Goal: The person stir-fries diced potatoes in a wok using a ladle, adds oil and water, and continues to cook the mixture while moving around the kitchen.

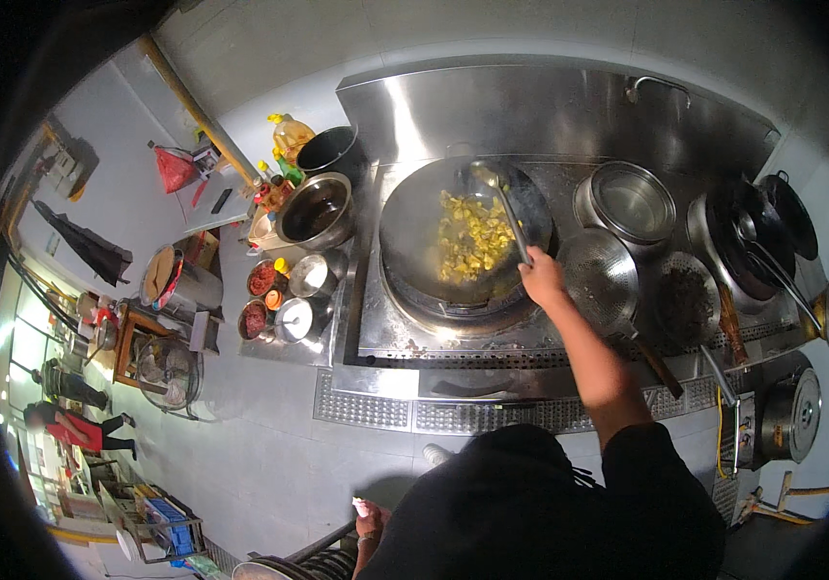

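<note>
My right hand (543, 275) grips the handle of a metal wok ladle (510, 206), whose bowl rests at the far side of a large wok (414, 232). Chunks of yellow food (476, 239) lie in the wok, with haze over them. Low at my left side, my left hand (369, 516) has its fingers curled round a small pale thing that I cannot make out. Right of the wok are a round perforated strainer (598, 279) and a steel pot of liquid (626, 201).
Left of the range stand steel bowls (316, 210), seasoning containers (294, 319) and an oil bottle (291, 138). At the right are a second strainer (686, 297), a brush (732, 326) and a lidded pot (791, 420). A floor fan (168, 373) and two people (81, 431) are at far left.
</note>
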`<state>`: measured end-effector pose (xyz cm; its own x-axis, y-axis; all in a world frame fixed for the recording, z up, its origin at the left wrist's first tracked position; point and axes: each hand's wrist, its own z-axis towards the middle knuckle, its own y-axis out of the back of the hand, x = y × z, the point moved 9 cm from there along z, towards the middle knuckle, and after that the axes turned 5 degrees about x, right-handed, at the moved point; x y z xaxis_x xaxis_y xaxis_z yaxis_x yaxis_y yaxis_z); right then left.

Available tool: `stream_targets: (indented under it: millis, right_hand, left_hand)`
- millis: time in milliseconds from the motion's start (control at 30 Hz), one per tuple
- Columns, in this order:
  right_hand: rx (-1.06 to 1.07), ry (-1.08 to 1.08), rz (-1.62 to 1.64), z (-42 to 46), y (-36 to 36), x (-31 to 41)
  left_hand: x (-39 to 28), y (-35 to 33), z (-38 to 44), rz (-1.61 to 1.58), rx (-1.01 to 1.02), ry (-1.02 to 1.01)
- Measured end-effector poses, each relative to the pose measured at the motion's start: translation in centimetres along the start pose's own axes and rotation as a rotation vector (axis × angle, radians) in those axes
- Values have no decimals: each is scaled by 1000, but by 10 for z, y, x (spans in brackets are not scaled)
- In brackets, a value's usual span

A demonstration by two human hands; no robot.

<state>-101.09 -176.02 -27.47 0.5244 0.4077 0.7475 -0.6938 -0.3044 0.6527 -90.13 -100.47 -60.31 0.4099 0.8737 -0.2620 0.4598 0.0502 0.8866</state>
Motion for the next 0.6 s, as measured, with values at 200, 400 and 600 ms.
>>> stream_targets:
  millis: [200,400,600]
  right_hand:
    - [342,-325,420,-26,-65,-7]
    - [524,197,-402,-101,0,31]
    - [484,380,-665,-155,109,77]
  left_hand:
    - [-36,18,19,-410,13,100]
    - [-61,13,24,-287,-164,-136]
    - [-57,8,32,-110,221,132]
